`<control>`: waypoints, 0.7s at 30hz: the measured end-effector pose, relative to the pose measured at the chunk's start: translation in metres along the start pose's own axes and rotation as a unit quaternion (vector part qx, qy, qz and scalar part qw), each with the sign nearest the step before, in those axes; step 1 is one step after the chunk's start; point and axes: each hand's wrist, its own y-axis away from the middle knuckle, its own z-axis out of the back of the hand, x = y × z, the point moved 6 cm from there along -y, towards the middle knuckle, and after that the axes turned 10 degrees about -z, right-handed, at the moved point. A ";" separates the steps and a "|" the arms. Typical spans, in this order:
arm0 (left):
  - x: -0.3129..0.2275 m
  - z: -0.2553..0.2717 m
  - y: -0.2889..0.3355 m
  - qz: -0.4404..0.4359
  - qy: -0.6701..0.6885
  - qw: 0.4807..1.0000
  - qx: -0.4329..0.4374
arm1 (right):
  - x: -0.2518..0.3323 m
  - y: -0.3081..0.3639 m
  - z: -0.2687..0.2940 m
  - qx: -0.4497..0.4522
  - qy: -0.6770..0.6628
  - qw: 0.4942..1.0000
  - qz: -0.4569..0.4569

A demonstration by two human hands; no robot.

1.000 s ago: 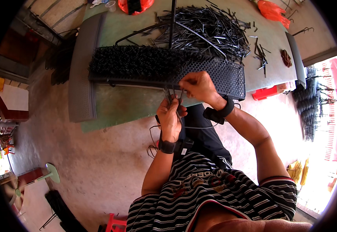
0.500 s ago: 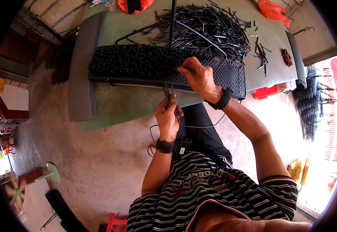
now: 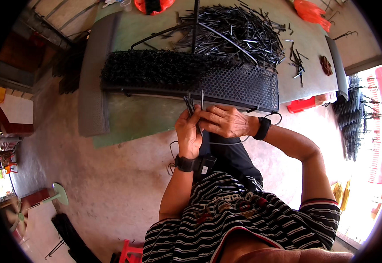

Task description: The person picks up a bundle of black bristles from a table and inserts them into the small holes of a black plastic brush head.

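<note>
My left hand (image 3: 188, 135) is closed around a small bunch of thin dark strips (image 3: 189, 103), their ends sticking up past the fingers. Right beside it, my right hand (image 3: 227, 121) has its fingers pinched on one dark strip (image 3: 202, 98) that stands upright at the bunch. Just beyond both hands lies a long black perforated panel (image 3: 248, 87). Dense black bristle-like pieces (image 3: 156, 69) fill its left and middle part, while its right part shows bare holes. A thin black metal frame (image 3: 195, 30) rises behind the panel.
A large heap of dark strips (image 3: 237, 35) covers the back of the green table (image 3: 134, 116). Stacked grey perforated sheets (image 3: 95, 83) hang over its left edge. Red bags (image 3: 311, 15) lie at the back. A fan (image 3: 20, 216) and a red stool (image 3: 131, 251) stand on the floor.
My right hand has come back from the panel's bristle edge, down and toward me, to the bunch in my left hand. The left hand has stayed nearly in place.
</note>
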 end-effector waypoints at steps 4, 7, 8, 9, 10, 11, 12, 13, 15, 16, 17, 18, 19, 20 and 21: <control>0.012 -0.011 0.004 0.062 0.049 0.997 0.010 | -0.006 0.013 -0.005 0.043 0.013 0.998 -0.032; 0.015 -0.019 0.008 0.102 0.088 0.990 0.031 | -0.012 0.021 0.002 -0.003 0.006 1.000 -0.019; 0.014 -0.024 0.011 0.113 0.096 0.988 0.039 | -0.015 0.023 0.005 -0.017 0.000 1.000 -0.016; 0.012 -0.025 0.011 0.108 0.081 0.990 0.041 | -0.018 0.020 0.014 -0.025 -0.021 0.999 -0.028; 0.009 -0.026 0.010 0.104 0.065 0.992 0.043 | -0.028 0.019 0.018 -0.053 -0.068 0.990 -0.110; 0.008 -0.025 0.010 0.099 0.050 0.993 0.045 | -0.037 0.020 0.019 -0.081 -0.115 0.971 -0.192; 0.007 -0.021 0.009 0.078 0.015 0.996 0.048 | -0.045 0.021 0.022 -0.108 -0.159 0.943 -0.272; 0.008 -0.014 0.007 0.058 -0.020 0.997 0.050 | -0.052 0.016 0.029 -0.153 -0.188 0.910 -0.336; 0.009 -0.006 0.007 0.033 -0.059 0.997 0.047 | -0.062 0.006 0.027 -0.182 -0.233 0.872 -0.390; 0.009 -0.003 0.007 0.030 -0.062 0.997 0.041 | -0.068 0.003 0.024 -0.196 -0.255 0.851 -0.416; 0.009 -0.002 0.006 0.026 -0.065 0.997 0.035 | -0.070 -0.001 0.020 -0.205 -0.247 0.860 -0.396; 0.008 0.000 0.006 0.026 -0.065 0.997 0.025 | -0.072 -0.006 0.016 -0.211 -0.257 0.853 -0.402; 0.008 0.001 0.006 0.025 -0.065 0.997 0.015 | -0.072 -0.010 0.013 -0.218 -0.268 0.845 -0.408; 0.007 0.003 0.005 0.025 -0.065 0.998 0.004 | -0.074 -0.014 0.010 -0.224 -0.279 0.837 -0.413; 0.006 0.003 0.006 0.021 -0.061 0.998 0.004 | -0.074 -0.019 0.008 -0.216 -0.277 0.845 -0.404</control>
